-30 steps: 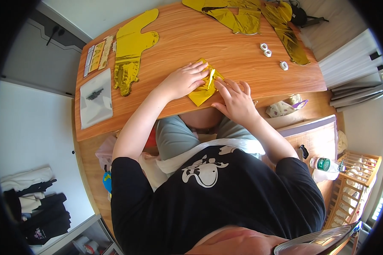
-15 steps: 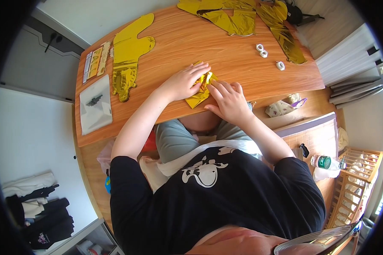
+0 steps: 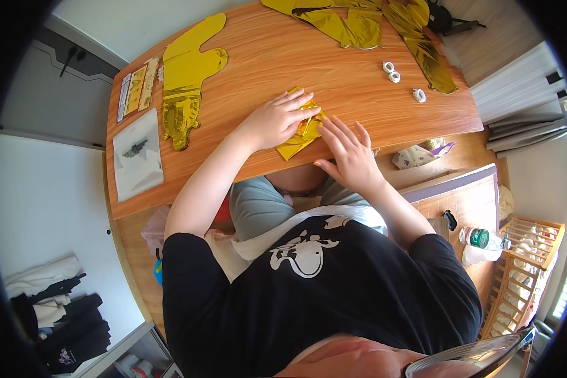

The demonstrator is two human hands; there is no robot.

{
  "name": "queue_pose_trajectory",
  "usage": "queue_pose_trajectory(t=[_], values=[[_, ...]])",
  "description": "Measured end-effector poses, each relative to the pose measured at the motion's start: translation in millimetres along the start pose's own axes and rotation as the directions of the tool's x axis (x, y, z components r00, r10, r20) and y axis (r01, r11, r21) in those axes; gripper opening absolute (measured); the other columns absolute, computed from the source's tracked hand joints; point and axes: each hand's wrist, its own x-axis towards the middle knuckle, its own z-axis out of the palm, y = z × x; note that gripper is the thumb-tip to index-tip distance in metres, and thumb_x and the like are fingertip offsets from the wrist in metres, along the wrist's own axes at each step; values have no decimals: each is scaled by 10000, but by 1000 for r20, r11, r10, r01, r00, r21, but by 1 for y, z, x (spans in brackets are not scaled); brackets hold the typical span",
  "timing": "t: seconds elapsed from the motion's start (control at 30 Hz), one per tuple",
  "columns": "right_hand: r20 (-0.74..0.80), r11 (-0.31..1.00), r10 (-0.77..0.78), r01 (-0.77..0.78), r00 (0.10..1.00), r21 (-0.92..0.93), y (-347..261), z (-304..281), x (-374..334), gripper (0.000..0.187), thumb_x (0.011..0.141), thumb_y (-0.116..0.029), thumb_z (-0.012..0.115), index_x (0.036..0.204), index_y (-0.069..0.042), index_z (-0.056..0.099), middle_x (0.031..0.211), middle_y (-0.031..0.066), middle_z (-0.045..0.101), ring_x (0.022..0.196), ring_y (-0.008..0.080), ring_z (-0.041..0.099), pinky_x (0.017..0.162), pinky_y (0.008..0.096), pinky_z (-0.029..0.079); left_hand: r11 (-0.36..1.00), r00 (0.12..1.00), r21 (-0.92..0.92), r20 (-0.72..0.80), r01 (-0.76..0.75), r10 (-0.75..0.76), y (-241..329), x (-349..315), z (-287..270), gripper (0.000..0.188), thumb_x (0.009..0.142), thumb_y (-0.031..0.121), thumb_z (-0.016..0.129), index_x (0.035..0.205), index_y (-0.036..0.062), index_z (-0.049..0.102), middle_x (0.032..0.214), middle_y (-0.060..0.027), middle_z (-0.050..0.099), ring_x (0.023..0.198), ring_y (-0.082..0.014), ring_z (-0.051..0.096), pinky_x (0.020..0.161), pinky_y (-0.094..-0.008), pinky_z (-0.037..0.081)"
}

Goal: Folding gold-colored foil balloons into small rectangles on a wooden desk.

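Observation:
A folded piece of shiny gold foil (image 3: 291, 150) lies on the wooden table near its front edge, creased in the middle. My left hand (image 3: 276, 121) rests flat across it with the fingers stretched out, hiding part of the foil. Just to the right, my right hand (image 3: 351, 154) has its fingers spread, the fingertips at or very near the foil's right edge; whether they touch it I cannot tell. Neither hand grips anything.
A flat gold foil balloon (image 3: 192, 69) lies to the left, more gold foil (image 3: 353, 28) at the far edge. White rolls (image 3: 394, 77) sit at the right. A clear plastic sleeve (image 3: 135, 170) and printed cards (image 3: 132, 94) lie at the left edge of the table (image 3: 252, 57).
My right hand has drawn back slightly to the right, its fingers straighter. The foil looks flatter, and more of it shows. My left hand stays on it.

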Motion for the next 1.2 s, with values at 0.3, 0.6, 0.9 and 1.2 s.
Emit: queue_pose_trajectory(t=[0.3,0.6,0.9,1.2], values=[[69,994,-66,71,995,-78,7,2,-9,710,964,-468,656,1526,-86,451,1573,109,501,1469,236,460,1188,502,276,1000,1000,-15,-11,5,-6,3,-1,0,508,998,98,572,1475,272,587,1619,-159,425,1496,-387,386,1243,-510,312],[39,978,-61,52,997,200,33,-12,-18,580,979,-235,664,1495,-59,467,1502,144,565,1389,290,520,1166,475,325,999,999,42,38,-17,16,1,-1,-3,508,1000,125,553,1449,357,604,1640,-115,405,1519,-336,362,1269,-481,282],[-103,977,-2,24,995,210,20,-12,-12,310,980,-77,636,1290,-76,622,1256,115,694,1139,280,656,1101,515,397,995,984,-58,157,-76,85,6,-2,-6,576,950,44,572,1443,336,620,1671,-88,358,1546,-340,309,1279,-487,258],[-114,907,-352,369,929,206,28,-17,29,297,840,-94,736,1136,-90,713,1083,66,706,1005,277,683,920,399,532,896,974,-438,224,72,32,20,-3,-16,891,915,-6,648,1658,229,216,1637,-61,429,1510,-311,392,1261,-469,292]])
